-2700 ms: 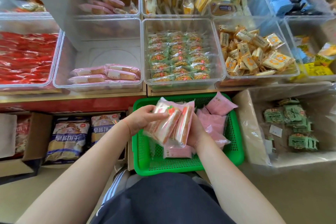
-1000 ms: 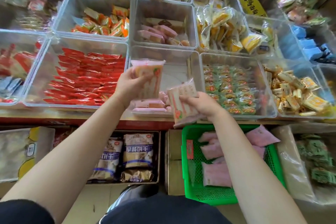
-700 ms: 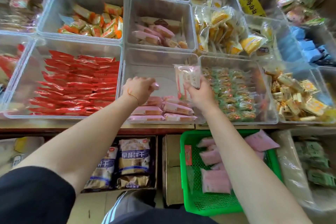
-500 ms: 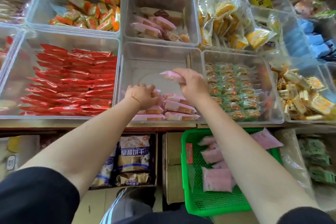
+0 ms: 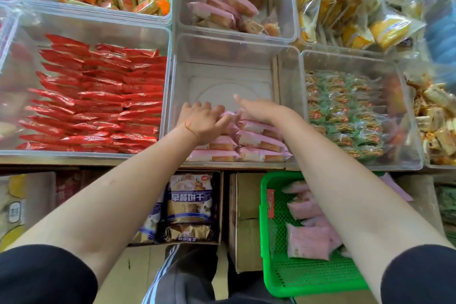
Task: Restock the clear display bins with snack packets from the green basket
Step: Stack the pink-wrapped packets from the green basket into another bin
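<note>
Pink packets (image 5: 259, 139) are down now. Half a second ago my right hand (image 5: 261, 108) was carrying one over the bin (image 5: 222, 57); now it lies flat, fingers straight, on the newest row with nothing in it. My left hand (image 5: 201, 122) has come down beside it, fingers bent over the packets under its palm (pressing or still holding one, I cannot tell). So both handfuls look delivered, stacked at the near end under my hands, and the far floor beyond my fingertips is bare. More pink packets wait in the basket (image 5: 269, 242) below my right forearm, so another trip looks due.
</note>
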{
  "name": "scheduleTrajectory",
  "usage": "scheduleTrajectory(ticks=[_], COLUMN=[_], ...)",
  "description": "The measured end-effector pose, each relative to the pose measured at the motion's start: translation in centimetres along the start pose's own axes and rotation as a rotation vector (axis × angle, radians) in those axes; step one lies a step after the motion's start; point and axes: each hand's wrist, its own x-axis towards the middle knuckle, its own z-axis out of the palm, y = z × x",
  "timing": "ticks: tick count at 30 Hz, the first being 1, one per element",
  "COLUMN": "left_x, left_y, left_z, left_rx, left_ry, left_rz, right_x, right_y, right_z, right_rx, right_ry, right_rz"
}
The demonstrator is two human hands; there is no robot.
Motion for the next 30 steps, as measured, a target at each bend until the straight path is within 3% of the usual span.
scheduleTrajectory(ticks=[2, 10, 14, 19, 21, 25, 30], left_x=[0.1, 0.3, -0.2, -2.0, -1.8, -0.6, -0.2], left_y=[-0.1, -0.1, 0.5, 1.5, 2.1, 3.4, 4.9], left_z=[0.3, 0.6, 0.0, -0.7, -1.0, -2.5, -3.8], left_rx=[0.002, 0.015, -0.057, -0.031, -0.084, -0.264, -0.319], left_ry=[0.014, 0.032, 0.027, -0.002, -0.036, -0.099, -0.133], left_rz=[0.001, -0.007, 0.100, 0.140, 0.094, 0.006, -0.022], right_x=[1.2, 1.7, 1.3, -3.6, -5.1, -6.0, -5.9], right_y=[0.0, 1.1, 0.5, 2.3, 3.3, 3.6, 3.8], right_z=[1.0, 1.8, 1.3, 1.9, 3.1, 4.8, 4.7], right_rx=[-0.119, -0.479, -0.300, -0.090, -0.171, -0.408, -0.679], right_ry=[0.073, 0.081, 0.093, 0.510, 0.556, 0.475, 0.554], right_rz=[-0.083, -0.216, -0.196, -0.384, -0.441, -0.464, -0.298])
